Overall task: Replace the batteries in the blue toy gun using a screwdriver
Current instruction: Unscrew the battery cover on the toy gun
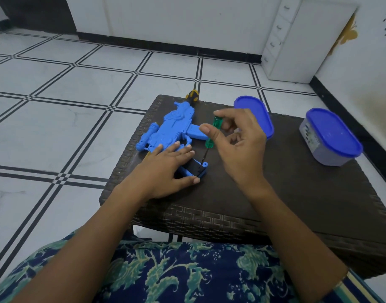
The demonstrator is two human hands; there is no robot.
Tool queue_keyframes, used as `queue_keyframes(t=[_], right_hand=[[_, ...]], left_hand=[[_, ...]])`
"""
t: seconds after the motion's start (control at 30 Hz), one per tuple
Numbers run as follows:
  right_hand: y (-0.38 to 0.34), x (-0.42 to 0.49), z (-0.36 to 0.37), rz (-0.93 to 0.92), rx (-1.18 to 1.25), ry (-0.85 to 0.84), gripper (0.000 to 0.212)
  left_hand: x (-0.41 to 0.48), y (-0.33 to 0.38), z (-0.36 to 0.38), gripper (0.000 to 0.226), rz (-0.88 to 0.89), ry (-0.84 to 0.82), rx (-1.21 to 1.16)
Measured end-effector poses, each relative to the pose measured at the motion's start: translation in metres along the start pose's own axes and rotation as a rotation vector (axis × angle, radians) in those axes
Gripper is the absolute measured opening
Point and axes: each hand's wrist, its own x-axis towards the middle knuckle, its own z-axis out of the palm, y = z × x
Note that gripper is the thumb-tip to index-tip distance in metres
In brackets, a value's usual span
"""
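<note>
Patterned lap (187,274), woven table (275,193) — left hand (165,169) flat on gun (172,127), right hand (238,136) gripping screwdriver (212,134).

1 head-worn camera looks forward and down, close over the counter (297,193), with tiled floor (56,106) beyond.

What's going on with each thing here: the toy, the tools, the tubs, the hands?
blue toy gun: lying flat on the table
green screwdriver: near upright, tip on the gun's stock
yellow-black screwdriver: lying unused
blue-lidded tubs: closed
left hand: pressing the gun down
right hand: gripping the green screwdriver
</note>
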Motion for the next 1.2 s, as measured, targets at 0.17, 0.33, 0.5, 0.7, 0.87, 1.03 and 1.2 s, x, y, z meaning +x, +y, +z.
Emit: queue_keyframes(t=[0.17,0.33,0.5,0.7,0.87,1.03,1.2], right_hand=[[0.002,0.001,-0.003,0.048,0.022,-0.05,0.023],[-0.001,-0.001,-0.003,0.115,0.12,-0.054,0.027],[0.0,0.003,-0.005,0.086,0.094,-0.008,0.024],[-0.006,0.003,-0.007,0.104,0.078,0.007,0.01],[-0.008,0.004,-0.009,0.116,0.06,0.033,0.013],[-0.006,0.004,-0.008,0.047,0.034,-0.017,0.016],[-0.006,0.001,-0.007,0.146,0.147,-0.07,0.024]], left_hand=[[0.0,0.0,-0.001,0.1,-0.003,0.003,0.001],[0.001,0.001,0.0,0.1,-0.001,0.006,0.0],[0.001,0.0,0.0,0.099,0.005,0.006,0.006],[0.001,0.001,-0.001,0.1,-0.001,-0.007,0.004],[0.001,0.001,-0.001,0.099,-0.004,-0.011,0.003],[0.0,0.002,-0.001,0.1,-0.002,-0.002,0.006],[0.0,0.002,-0.001,0.1,-0.006,-0.004,0.002]])
